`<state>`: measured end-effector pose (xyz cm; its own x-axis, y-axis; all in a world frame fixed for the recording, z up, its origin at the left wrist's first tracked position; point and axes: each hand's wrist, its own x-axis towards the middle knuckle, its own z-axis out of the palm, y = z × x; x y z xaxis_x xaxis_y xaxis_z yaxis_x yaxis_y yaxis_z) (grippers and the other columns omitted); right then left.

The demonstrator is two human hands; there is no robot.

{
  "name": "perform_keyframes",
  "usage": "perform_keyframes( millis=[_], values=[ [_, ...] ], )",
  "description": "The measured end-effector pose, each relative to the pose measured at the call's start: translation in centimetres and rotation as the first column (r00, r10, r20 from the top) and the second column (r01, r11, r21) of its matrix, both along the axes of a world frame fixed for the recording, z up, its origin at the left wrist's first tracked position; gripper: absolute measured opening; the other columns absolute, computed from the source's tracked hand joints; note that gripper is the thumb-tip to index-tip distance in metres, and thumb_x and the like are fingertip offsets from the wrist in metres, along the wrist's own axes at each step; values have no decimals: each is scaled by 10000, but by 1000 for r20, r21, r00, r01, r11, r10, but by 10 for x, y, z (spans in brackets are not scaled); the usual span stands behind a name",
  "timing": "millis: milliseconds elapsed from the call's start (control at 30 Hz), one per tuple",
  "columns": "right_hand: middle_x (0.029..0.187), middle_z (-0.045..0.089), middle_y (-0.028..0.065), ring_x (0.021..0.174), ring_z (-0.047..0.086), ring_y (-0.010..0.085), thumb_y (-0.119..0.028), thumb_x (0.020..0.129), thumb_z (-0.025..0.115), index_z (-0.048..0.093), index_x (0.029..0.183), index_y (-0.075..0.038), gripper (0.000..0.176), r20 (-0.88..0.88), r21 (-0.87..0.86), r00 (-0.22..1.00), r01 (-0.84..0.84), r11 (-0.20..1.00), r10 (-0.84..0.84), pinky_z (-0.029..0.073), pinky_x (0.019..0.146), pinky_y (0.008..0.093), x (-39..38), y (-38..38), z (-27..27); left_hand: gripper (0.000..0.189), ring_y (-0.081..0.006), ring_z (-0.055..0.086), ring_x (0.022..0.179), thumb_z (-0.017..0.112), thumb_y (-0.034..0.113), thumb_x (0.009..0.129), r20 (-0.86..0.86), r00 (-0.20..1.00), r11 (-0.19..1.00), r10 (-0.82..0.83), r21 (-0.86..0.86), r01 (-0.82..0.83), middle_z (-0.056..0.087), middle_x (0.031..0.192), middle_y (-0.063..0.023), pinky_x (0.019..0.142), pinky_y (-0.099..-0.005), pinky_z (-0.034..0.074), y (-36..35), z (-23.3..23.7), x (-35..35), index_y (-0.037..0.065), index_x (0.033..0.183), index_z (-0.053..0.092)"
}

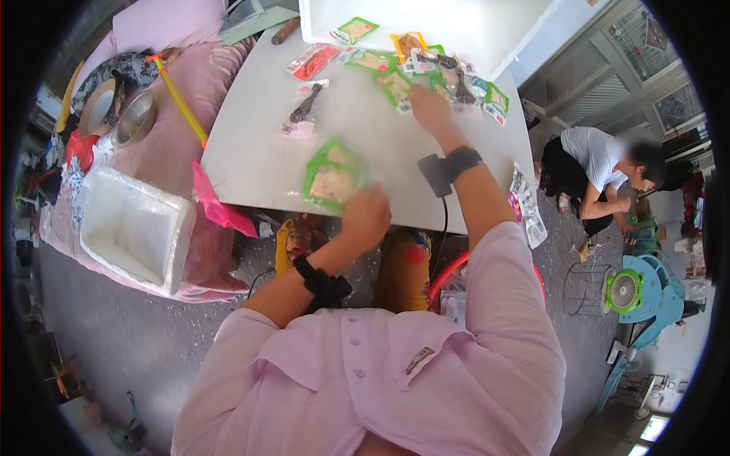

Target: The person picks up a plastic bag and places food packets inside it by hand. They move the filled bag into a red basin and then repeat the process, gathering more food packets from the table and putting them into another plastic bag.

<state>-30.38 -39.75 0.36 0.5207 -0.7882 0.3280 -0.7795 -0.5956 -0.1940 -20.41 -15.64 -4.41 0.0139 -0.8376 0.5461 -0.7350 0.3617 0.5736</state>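
Note:
My left hand (367, 216) is closed at the lower right edge of a clear, green-bordered food packet (332, 182) with pale pieces inside, near the table's front edge. Farther forward, my right hand (435, 114) reaches into a group of small packets, its fingers blurred and partly hidden. Right beside those fingers lies a green-edged packet (394, 90). An orange-edged packet (409, 43) and a packet with a dark drumstick-shaped piece (462, 90) are close by. Toward the left lie another dark drumstick packet (306, 105) and a red-and-white packet (312, 61).
A white foam box (426, 23) stands at the far end of the pale table (251, 152). Left of it, a pink-covered surface holds another foam box (137, 228) and a metal bowl (137, 119). A person (597, 163) crouches at the right, near a green fan (623, 291).

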Motion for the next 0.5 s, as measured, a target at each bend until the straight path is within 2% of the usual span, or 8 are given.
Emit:
perform_keyframes(
  millis=[67, 133, 167, 267, 300, 367, 400, 500],
  values=[
    [702, 544, 185, 738, 540, 341, -226, 755, 476, 496, 853, -41, 210, 244, 37, 970, 3, 999, -12, 418, 631, 408, -14, 29, 22, 55, -316, 480, 691, 498, 76, 653, 29, 1000, 997, 7, 77, -10, 502, 753, -144, 573, -410, 394, 0, 7, -1, 30, 667, 473],
    [710, 532, 195, 720, 536, 344, -218, 755, 473, 497, 857, -26, 219, 403, 149, 914, -9, 989, -52, 411, 619, 402, -33, 48, 25, 60, -315, 489, 701, 494, 87, 656, 59, 998, 979, 12, 200, -24, 505, 737, -145, 583, -410, 401, 5, 17, -3, 29, 667, 481],
    [713, 527, 200, 711, 535, 346, -215, 755, 472, 497, 859, -19, 223, 478, 202, 875, -23, 979, -78, 407, 613, 398, -43, 54, 24, 62, -321, 501, 680, 489, 87, 658, 86, 996, 995, 6, 103, -15, 506, 691, -147, 579, -414, 409, 6, 14, -3, 26, 652, 484],
    [711, 520, 176, 653, 543, 292, -200, 755, 475, 500, 867, -1, 230, 626, 395, 746, -53, 917, -226, 407, 606, 368, -80, 49, -14, 62, -334, 495, 652, 484, 82, 664, 144, 988, 998, -48, -40, 55, 497, 672, -160, 567, -420, 406, 11, 18, -3, 27, 637, 474],
    [716, 525, 105, 595, 531, 203, -171, 756, 485, 503, 871, -9, 200, 688, 472, 657, -82, 878, -309, 424, 563, 328, -89, 59, -15, 56, -337, 489, 656, 476, 79, 673, 76, 997, 1000, -30, 5, 30, 496, 674, -161, 571, -417, 399, 10, 17, -6, 25, 657, 475],
    [713, 528, 64, 589, 525, 159, -167, 757, 498, 507, 878, -29, 183, 744, 624, 449, -201, 755, -495, 429, 529, 302, -95, 94, 9, 54, -343, 477, 664, 461, 73, 693, -51, 998, 994, 30, 105, -25, 492, 677, -162, 579, -411, 385, 10, 13, -7, 22, 697, 478],
    [712, 529, 43, 585, 523, 137, -165, 758, 504, 510, 881, -39, 176, 734, 676, 344, -282, 681, -586, 431, 512, 289, -96, 111, 17, 58, -342, 479, 673, 460, 77, 698, -52, 998, 992, 28, 127, -21, 496, 685, -164, 584, -408, 387, 10, 13, -7, 23, 704, 481],
    [723, 531, 28, 580, 520, 119, -169, 763, 510, 509, 891, -63, 166, 750, 661, 332, -403, 633, -572, 432, 482, 270, -107, 133, 15, 72, -340, 485, 697, 457, 93, 713, -68, 997, 985, 44, 171, -32, 504, 706, -169, 598, -400, 391, 12, 16, -5, 26, 721, 484]
  ],
)
